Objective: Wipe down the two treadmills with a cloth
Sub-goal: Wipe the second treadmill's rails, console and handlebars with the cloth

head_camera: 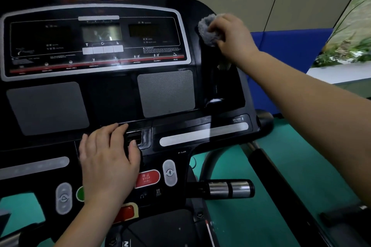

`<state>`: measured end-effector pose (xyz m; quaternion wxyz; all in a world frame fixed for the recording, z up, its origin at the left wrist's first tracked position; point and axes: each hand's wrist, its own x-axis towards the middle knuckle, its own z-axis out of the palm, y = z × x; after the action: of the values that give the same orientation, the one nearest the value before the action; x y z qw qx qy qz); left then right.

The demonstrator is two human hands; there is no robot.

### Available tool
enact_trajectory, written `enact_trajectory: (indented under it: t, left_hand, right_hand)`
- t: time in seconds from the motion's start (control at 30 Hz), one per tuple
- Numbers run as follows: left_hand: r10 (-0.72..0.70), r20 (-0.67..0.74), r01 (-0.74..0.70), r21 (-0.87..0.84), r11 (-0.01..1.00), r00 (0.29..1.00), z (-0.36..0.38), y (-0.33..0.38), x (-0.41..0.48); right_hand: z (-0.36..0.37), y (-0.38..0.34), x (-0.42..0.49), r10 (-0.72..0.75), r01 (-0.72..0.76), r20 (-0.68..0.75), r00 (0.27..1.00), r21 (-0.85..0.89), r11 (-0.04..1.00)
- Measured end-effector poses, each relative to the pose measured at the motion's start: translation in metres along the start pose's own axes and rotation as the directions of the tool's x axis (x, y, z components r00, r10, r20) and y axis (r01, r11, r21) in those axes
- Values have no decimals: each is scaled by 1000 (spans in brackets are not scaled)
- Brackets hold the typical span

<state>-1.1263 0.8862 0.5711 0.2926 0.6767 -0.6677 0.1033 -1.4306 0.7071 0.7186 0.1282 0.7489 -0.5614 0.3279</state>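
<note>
Right grip (230,35) holds a bunched grey fluffy cloth (207,30), fingers curled round it, and presses it against the black upper right edge of the treadmill console (112,98). To the left of this grip lies the silver-framed display panel (100,34), dark, with the brand name above it. Directly under it a deep recess (222,82) sinks into the console.

Left grip (109,158) lies flat on the lower middle of the console, fingers straight and together, holding nothing. Its thumb touches the edge of a small slot (135,136). Just to the right of this grip sits the red STOP button (148,178), and beyond that a grey oval key (170,172). A green button (80,193) shows partly from under the left side of the wrist. Further right and lower, a handlebar with metal bands (228,188) sticks out over the green floor (301,166). Behind the right forearm stands a blue panel (291,50).
</note>
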Motion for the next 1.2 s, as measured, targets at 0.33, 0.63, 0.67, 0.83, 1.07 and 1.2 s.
enact_trajectory:
  t: [0.33,0.63,0.67,0.83,1.07,1.2]
  left_hand:
    - [1,-8,-1,0,1000,1000,-1,2,-1]
    - [6,-10,-6,0,1000,1000,-1,1,-2]
    - [5,-10,-5,-1,1000,1000,-1,2,-2]
    - [11,-16,-11,-6,1000,1000,0,0,-1]
    - [20,-8,-20,-6,1000,1000,0,-1,-1]
    - [20,-11,-20,-13,1000,1000,-1,-1,-2]
  right_hand:
    - [11,3,-77,-105,207,620,778,-95,974]
    - [21,0,-79,124,-94,749,651,-82,992]
    - [21,-1,-80,123,-103,754,645,-73,992]
    - [10,-5,-80,93,-240,814,573,58,969]
    - [10,-13,-79,191,-76,782,593,-182,980]
    - [5,-21,-78,286,-96,754,591,-287,953]
